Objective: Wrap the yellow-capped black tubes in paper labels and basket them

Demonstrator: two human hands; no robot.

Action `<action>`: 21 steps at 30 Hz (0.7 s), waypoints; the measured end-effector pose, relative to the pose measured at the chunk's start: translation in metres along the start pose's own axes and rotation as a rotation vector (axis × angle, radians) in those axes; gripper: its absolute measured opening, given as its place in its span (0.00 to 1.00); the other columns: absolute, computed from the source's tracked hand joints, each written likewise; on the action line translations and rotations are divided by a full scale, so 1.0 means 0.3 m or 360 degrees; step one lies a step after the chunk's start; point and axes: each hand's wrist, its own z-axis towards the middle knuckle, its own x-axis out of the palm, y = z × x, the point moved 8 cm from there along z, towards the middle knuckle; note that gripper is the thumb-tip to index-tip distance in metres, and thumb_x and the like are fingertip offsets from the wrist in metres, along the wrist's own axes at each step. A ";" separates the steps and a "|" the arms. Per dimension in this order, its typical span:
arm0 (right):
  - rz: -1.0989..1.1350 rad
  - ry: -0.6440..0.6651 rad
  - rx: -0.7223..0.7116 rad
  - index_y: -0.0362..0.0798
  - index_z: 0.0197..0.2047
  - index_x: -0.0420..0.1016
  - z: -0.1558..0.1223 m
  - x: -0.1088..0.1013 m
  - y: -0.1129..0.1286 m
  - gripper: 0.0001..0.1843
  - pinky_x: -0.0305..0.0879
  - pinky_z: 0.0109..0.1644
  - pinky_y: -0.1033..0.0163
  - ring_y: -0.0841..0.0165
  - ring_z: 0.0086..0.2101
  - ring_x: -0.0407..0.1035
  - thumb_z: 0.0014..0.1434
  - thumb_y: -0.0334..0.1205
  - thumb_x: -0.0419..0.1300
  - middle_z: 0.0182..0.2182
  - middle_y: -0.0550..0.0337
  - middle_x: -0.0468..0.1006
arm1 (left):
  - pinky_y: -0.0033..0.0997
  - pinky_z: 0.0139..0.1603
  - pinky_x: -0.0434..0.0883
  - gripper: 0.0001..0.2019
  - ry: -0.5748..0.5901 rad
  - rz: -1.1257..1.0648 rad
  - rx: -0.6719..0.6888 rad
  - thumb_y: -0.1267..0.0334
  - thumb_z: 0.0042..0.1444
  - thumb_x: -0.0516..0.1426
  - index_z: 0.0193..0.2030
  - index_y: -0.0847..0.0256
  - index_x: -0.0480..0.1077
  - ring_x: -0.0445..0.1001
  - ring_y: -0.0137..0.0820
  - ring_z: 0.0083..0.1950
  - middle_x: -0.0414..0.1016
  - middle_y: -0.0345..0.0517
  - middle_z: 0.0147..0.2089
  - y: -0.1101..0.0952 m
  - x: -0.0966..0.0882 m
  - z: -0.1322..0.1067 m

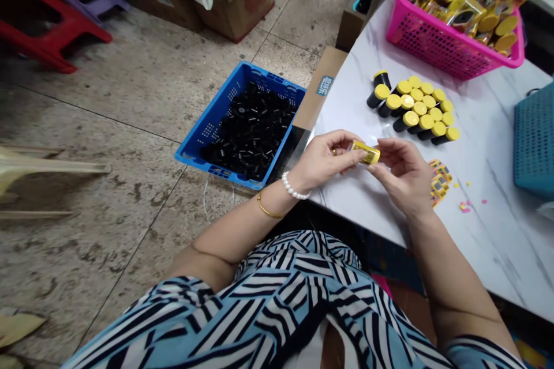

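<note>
our left hand (322, 155) grasps the yellow tube (367, 154) over the table (497, 127) | our right hand (402, 176) curls beside it, contact: we cannot tell | capped bottles (416, 94) between 1 and 2 o'clock | risk: loose pinch, tube rolling off at 7 o'clock

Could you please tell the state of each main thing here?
Yellow piece: held in the left hand
Right hand: beside it, grip unclear
Black tubes: yellow-capped, grouped on the table
Blue crate: open, holding black pieces
Pink basket: open, heaped full
Teal basket: contents not visible
</note>
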 end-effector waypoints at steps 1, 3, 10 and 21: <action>0.0047 0.0051 0.0064 0.55 0.56 0.79 0.000 0.007 -0.011 0.28 0.81 0.54 0.55 0.64 0.44 0.81 0.53 0.47 0.78 0.46 0.58 0.84 | 0.24 0.27 0.66 0.21 -0.0006 0.0003 -0.0003 0.52 0.52 0.73 0.45 0.66 0.78 0.70 0.22 0.27 0.79 0.45 0.37 -0.002 -0.003 0.000; 0.0142 0.0111 0.0174 0.55 0.54 0.81 -0.001 0.016 -0.033 0.25 0.82 0.49 0.56 0.65 0.40 0.81 0.54 0.47 0.77 0.43 0.59 0.85 | 0.23 0.27 0.67 0.21 0.0025 -0.0009 -0.0034 0.52 0.53 0.73 0.45 0.66 0.79 0.71 0.22 0.27 0.80 0.46 0.36 -0.001 -0.001 0.001; 0.0435 0.0128 0.0361 0.56 0.46 0.82 -0.008 0.035 -0.079 0.22 0.82 0.33 0.58 0.67 0.28 0.79 0.50 0.51 0.79 0.37 0.63 0.85 | 0.21 0.19 0.65 0.25 0.0286 -0.0162 -0.0277 0.42 0.54 0.70 0.37 0.65 0.75 0.71 0.22 0.21 0.77 0.44 0.27 0.039 0.032 0.014; 0.0231 -0.0070 0.0158 0.58 0.46 0.85 -0.024 0.036 -0.036 0.15 0.83 0.36 0.56 0.65 0.31 0.81 0.56 0.48 0.75 0.37 0.61 0.84 | 0.18 0.11 0.52 0.28 0.0327 -0.0372 -0.0489 0.36 0.53 0.69 0.33 0.63 0.71 0.64 0.19 0.12 0.75 0.40 0.21 0.065 0.064 0.000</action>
